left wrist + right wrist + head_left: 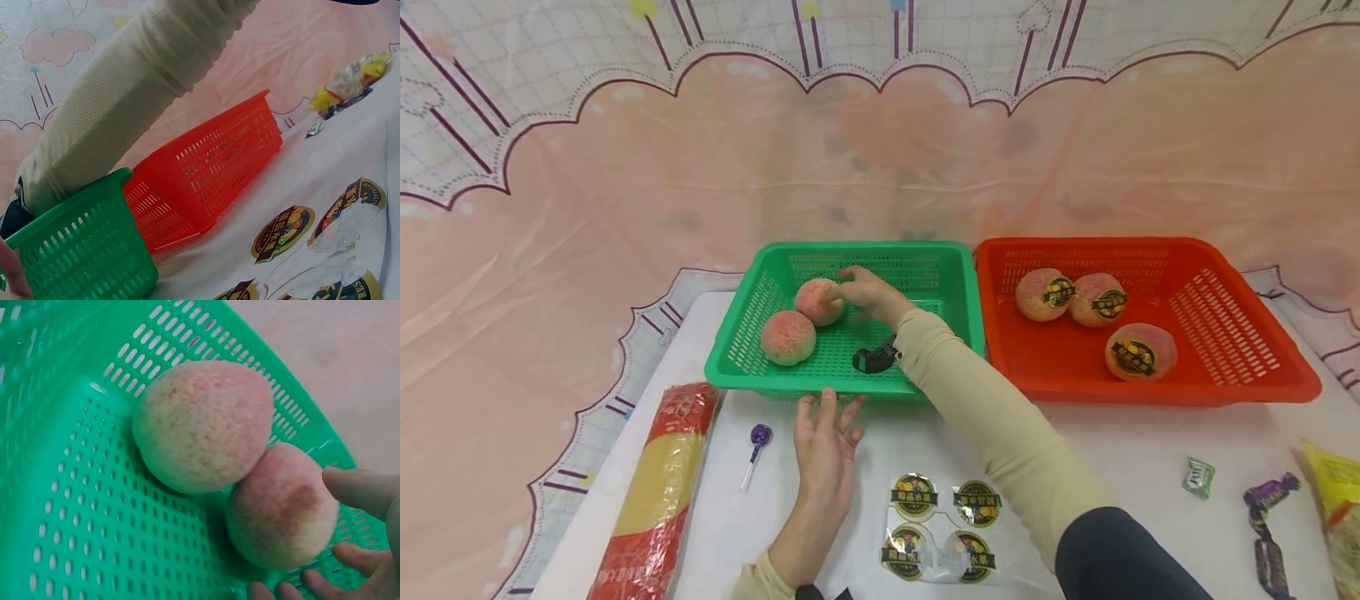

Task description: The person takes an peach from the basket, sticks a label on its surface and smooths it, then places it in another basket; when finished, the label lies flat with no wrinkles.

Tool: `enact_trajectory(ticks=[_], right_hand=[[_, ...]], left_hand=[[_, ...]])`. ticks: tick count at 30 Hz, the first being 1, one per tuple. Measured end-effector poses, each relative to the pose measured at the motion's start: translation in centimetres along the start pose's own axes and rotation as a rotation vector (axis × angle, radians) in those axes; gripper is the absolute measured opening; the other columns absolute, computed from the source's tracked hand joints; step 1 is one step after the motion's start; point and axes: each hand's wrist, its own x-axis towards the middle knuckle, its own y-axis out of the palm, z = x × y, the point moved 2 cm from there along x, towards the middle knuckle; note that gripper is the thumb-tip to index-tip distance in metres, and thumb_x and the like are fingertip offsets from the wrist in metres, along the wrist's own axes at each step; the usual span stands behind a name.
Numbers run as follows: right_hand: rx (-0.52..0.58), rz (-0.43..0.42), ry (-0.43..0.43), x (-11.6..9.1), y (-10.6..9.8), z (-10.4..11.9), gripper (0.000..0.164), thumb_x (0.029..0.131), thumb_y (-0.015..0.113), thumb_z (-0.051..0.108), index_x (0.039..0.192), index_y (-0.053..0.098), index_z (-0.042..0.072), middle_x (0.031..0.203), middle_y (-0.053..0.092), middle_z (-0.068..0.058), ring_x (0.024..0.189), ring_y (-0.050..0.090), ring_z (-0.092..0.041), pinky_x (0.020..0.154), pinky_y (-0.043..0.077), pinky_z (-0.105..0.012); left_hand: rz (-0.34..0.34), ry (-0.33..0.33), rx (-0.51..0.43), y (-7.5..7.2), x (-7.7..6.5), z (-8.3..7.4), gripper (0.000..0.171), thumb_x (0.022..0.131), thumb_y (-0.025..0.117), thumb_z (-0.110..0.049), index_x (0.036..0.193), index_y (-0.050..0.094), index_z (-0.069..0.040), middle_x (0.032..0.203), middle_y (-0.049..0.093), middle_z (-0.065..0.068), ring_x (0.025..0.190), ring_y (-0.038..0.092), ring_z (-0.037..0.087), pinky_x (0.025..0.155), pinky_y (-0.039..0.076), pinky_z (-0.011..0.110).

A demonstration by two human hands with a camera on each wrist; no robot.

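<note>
My right hand (868, 293) reaches into the green basket (880, 247), its thumb and spread fingers right beside the rear peach (818, 302). In the right wrist view that peach (281, 506) touches a second one (203, 425), and the fingers have not curled round it. The nearer peach (787, 337) sits toward the basket's front left. Neither of the two bears a label. Below the basket's front rim is my left hand (825, 454), fingers loosely extended, with fingertips at the rim.
A red basket (1090, 243) stands against the green one, with several labelled peaches inside. In front lies a clear sheet of round stickers (913, 496). Around it are a purple lollipop (761, 435), a red-and-yellow package (658, 483), a green sweet (1198, 477), purple-wrapped candies (1270, 567) and a yellow bag (1337, 483).
</note>
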Motion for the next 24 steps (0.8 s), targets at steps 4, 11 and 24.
enact_trajectory(ticks=[4,11,24], right_hand=[[0.055,0.002,0.040,0.4,0.7,-0.4,0.075,0.080,0.065,0.027,0.139,0.020,0.019,0.145,0.019,-0.008,0.131,0.027,-0.027,0.096,0.039,-0.047],[0.000,-0.029,0.048,0.8,1.4,-0.4,0.078,0.075,0.069,0.028,0.137,0.022,0.019,0.138,0.028,-0.009,0.123,0.038,-0.026,0.091,0.043,-0.044],[-0.045,-0.048,-0.023,0.6,1.1,-0.1,0.074,0.075,0.069,0.030,0.135,0.028,0.014,0.133,0.035,-0.010,0.119,0.043,-0.025,0.094,0.041,-0.045]], left_hand=[[-0.001,0.000,-0.003,0.0,-0.2,0.0,0.016,0.092,0.045,-0.031,0.101,0.040,-0.018,0.105,0.051,0.000,0.095,0.060,0.013,0.051,0.042,0.015],[0.004,-0.002,-0.006,0.3,-0.5,0.3,0.017,0.092,0.045,-0.031,0.103,0.040,-0.019,0.109,0.054,0.001,0.094,0.060,0.012,0.050,0.042,0.014],[-0.005,0.008,0.001,-0.2,-0.1,0.0,0.016,0.092,0.045,-0.031,0.101,0.040,-0.019,0.108,0.053,-0.001,0.095,0.060,0.014,0.053,0.043,0.016]])
